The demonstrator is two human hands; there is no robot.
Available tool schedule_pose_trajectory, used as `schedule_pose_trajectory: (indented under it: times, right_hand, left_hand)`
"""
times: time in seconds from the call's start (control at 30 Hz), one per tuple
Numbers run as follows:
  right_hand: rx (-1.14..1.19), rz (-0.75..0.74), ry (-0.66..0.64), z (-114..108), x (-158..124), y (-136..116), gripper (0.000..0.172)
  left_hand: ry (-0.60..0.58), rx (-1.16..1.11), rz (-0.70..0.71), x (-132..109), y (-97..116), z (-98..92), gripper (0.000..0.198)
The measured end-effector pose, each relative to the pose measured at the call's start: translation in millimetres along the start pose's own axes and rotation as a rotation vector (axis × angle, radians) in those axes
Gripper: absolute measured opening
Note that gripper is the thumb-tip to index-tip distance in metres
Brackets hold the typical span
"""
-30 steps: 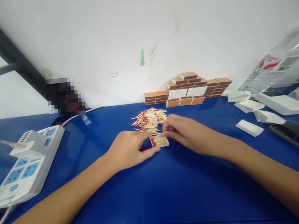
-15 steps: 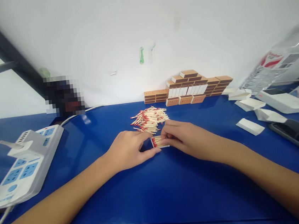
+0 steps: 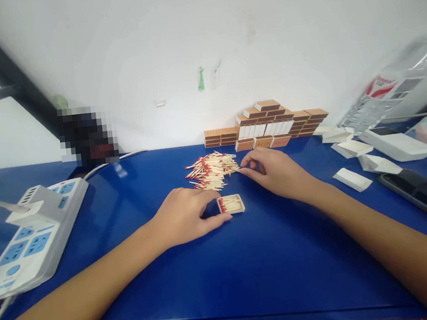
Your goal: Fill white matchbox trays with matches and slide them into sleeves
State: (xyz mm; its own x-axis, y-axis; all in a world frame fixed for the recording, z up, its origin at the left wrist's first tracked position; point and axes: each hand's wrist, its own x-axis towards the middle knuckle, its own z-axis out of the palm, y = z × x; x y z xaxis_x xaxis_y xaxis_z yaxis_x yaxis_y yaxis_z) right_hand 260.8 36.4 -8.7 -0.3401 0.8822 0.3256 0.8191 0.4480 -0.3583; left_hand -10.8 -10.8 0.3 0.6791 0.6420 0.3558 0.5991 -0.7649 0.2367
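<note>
A small white matchbox tray (image 3: 243, 207) rests on the blue tabletop with a layer of red-headed matches (image 3: 230, 204) inside. My left hand (image 3: 188, 214) is around its left end, the thumb along the near side and the forefinger at the far corner. Behind the tray lies a loose pile of matches (image 3: 212, 169), heads pointing various ways. My right hand (image 3: 271, 171) is at the pile's right edge, thumb and forefinger closing on the ends of a few sticks there. Its other fingers are curled.
Stacked matchboxes (image 3: 267, 129) stand against the wall. To the right are empty white trays (image 3: 353, 179), a dark phone (image 3: 423, 196), a white device (image 3: 397, 144) and a leaning plastic bottle (image 3: 385, 86). A power strip (image 3: 35, 245) with cables lies at left.
My right hand has moved from the tray up and right to the pile's edge, uncovering the matches in the tray. My left hand has stayed at the tray's left end.
</note>
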Motion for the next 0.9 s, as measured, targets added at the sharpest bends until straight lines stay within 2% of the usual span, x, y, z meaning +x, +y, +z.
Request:
schedule_pose_trajectory:
  times: [0.1, 0.23, 0.43, 0.7, 0.9]
  right_hand:
    - [-0.043, 0.054, 0.005, 8, 5, 1, 0.019]
    - [-0.079, 0.041, -0.056, 12, 8, -2, 0.015]
    - [-0.095, 0.036, -0.132, 8, 4, 3, 0.018]
    - [-0.101, 0.044, -0.187, 4, 0, -1, 0.016]
    - [0.013, -0.053, -0.088, -12, -6, -13, 0.017]
  left_hand:
    - [-0.015, -0.012, -0.005, 1, -2, -0.1, 0.036]
    - [-0.050, -0.033, -0.018, 2, -4, 1.4, 0.036]
    - [-0.012, -0.007, -0.052, 5, -16, 1.0, 0.038]
    - [0.008, 0.031, -0.041, 4, -19, -4.5, 0.038]
    - [-0.007, 0.022, -0.066, 6, -21, -4.2, 0.038]
